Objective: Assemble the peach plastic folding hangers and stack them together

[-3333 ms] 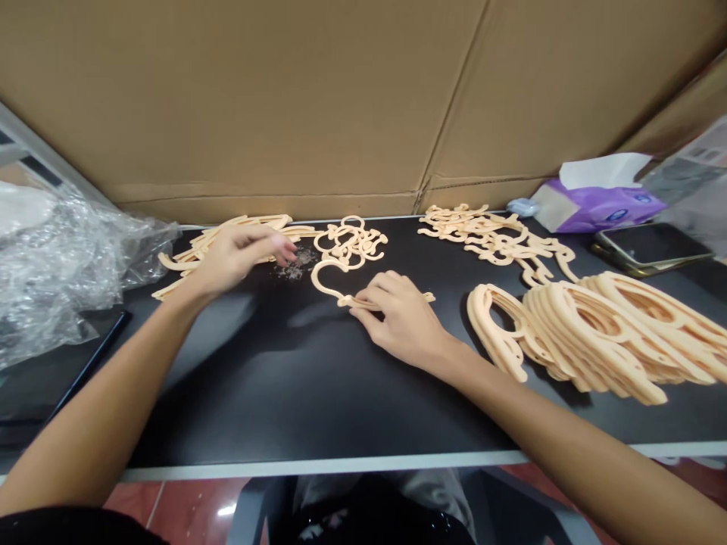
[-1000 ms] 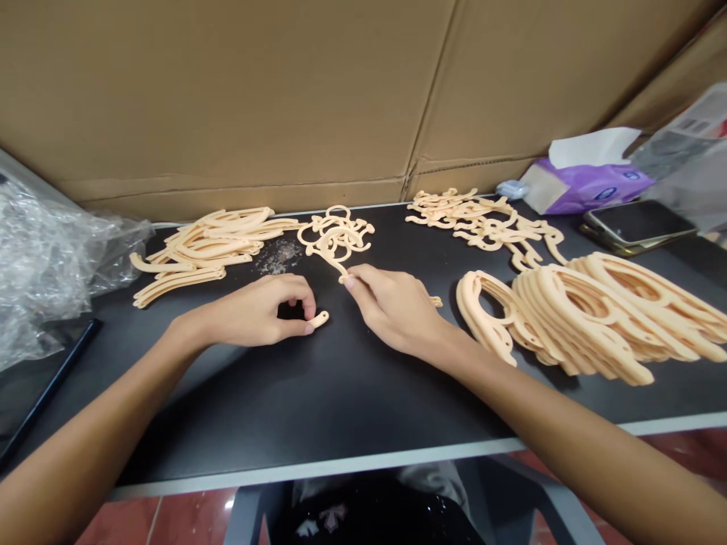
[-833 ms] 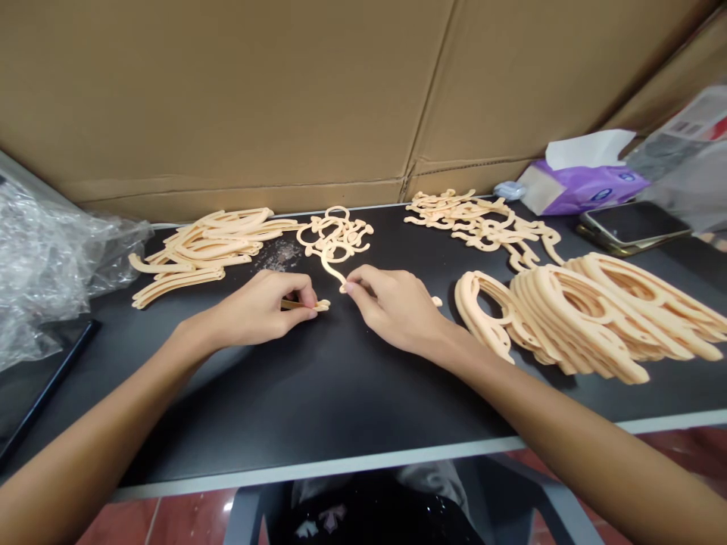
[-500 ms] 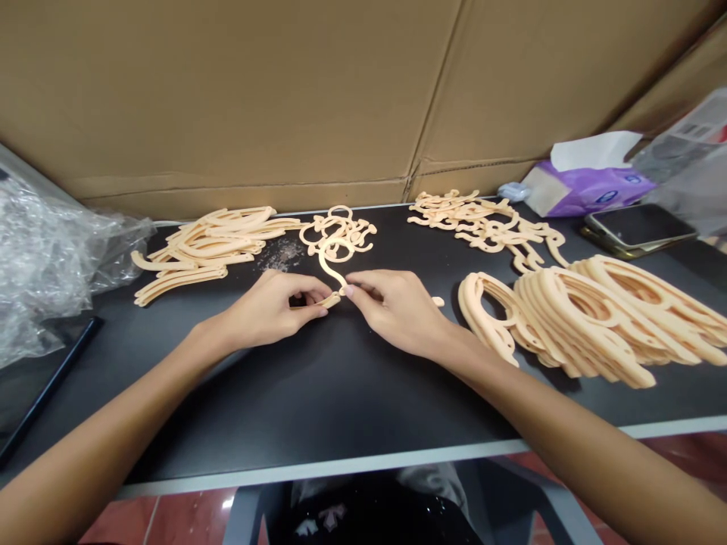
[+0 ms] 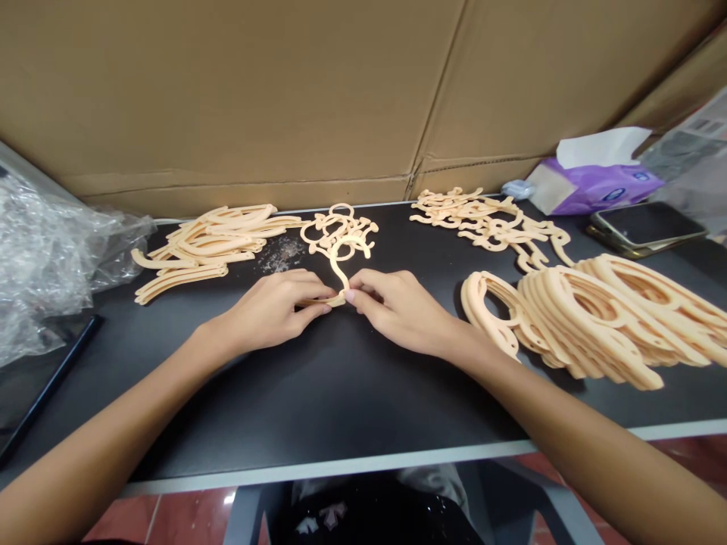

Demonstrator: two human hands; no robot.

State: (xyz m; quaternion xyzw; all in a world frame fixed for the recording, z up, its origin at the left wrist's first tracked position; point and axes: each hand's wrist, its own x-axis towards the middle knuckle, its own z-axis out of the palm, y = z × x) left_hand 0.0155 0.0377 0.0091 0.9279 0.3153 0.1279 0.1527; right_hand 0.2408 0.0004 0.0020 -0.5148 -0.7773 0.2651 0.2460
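Note:
In the middle of the table, my left hand (image 5: 278, 306) is closed on a cream hanger arm (image 5: 335, 300), most of it covered by the fingers. My right hand (image 5: 394, 306) pinches the foot of a cream hanger hook (image 5: 336, 266) between thumb and fingers. The hook's foot meets the end of the arm, and its curved top stands up above both hands. Whether the two are joined cannot be made out. Just behind lies a small pile of loose hooks (image 5: 318, 236).
Loose hanger arms (image 5: 221, 238) are heaped at the back left, smaller curved pieces (image 5: 482, 223) at the back right. Stacked hangers (image 5: 585, 318) lie at the right. A tissue pack (image 5: 596, 182), a phone (image 5: 647, 225) and bubble wrap (image 5: 45, 257) flank the black table (image 5: 318, 409).
The hook has swung to the right and stands more upright. My left fingers have flattened along the arm. A small cream tip seen beside my right hand is out of sight.

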